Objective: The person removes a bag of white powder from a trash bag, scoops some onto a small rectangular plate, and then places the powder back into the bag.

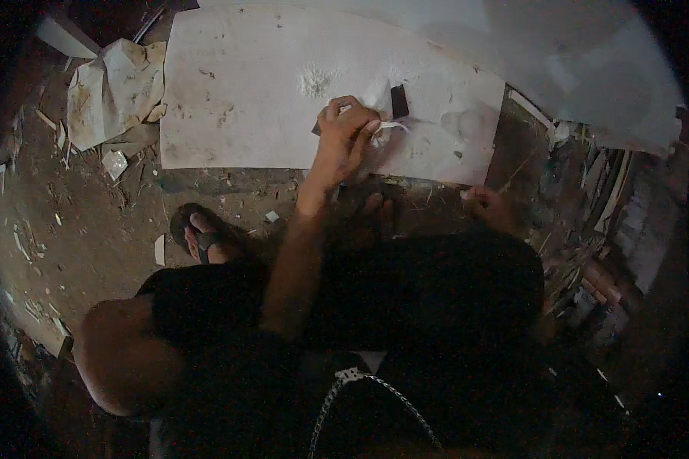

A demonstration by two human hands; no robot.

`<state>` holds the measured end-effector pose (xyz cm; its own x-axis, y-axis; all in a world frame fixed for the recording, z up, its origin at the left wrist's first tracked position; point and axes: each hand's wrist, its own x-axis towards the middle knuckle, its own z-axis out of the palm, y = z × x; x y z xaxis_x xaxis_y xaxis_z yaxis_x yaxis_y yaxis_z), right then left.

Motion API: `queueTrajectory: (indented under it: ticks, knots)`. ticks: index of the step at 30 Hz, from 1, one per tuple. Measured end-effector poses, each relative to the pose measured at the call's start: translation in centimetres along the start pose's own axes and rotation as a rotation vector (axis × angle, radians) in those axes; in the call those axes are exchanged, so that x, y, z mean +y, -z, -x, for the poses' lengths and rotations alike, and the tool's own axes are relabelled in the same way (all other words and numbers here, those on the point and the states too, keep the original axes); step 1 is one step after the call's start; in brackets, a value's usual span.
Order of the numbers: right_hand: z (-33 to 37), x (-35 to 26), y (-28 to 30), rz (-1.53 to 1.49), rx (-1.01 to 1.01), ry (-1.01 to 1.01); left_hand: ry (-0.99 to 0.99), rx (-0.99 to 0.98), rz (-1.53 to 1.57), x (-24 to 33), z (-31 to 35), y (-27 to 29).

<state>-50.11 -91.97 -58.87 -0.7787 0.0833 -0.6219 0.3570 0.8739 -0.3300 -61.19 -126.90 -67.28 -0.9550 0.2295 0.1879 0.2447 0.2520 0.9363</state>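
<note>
My left hand (343, 138) is over the middle of a pale sheet (237, 92), its fingers closed in a pinch. A thin white strip (392, 125) sticks out from between its thumb and fingers. A small dark edge shows at the hand's left side; what it belongs to is hidden. Just beyond the hand, white powder or crumbs (314, 79) lie spread on the sheet. A dark flat rectangular piece (399, 101) rests close by on the right. My right hand (488, 208) is by the sheet's near right edge, fingers curled; dim light hides what they hold, if anything.
Crumpled, stained paper (115, 92) lies left of the sheet. Scraps and chips litter the dirt floor (92, 229). My sandalled foot (199, 233) stands near the sheet's front edge. Wooden strips and debris (608, 191) are piled at the right. A grey panel (589, 69) spans the far right.
</note>
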Motion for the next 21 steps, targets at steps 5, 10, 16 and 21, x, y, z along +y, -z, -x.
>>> queueTrajectory:
  ticks: [5,10,16,21]
  knots:
    - [2.8,-0.4,0.5,-0.029,0.047,-0.041,0.041,0.141,0.178,1.8,-0.2,-0.8]
    - [6.4,-4.7,-1.8,-0.365,0.077,0.028,0.080,0.176,0.200,1.1,-0.7,-1.7]
    - [-0.1,-11.4,-4.0,-0.506,0.245,0.299,0.198,0.276,0.301,1.9,0.1,-4.2]
    - [-6.5,-17.1,-7.2,-0.821,0.409,0.390,0.310,0.353,0.638,2.2,0.3,-4.2]
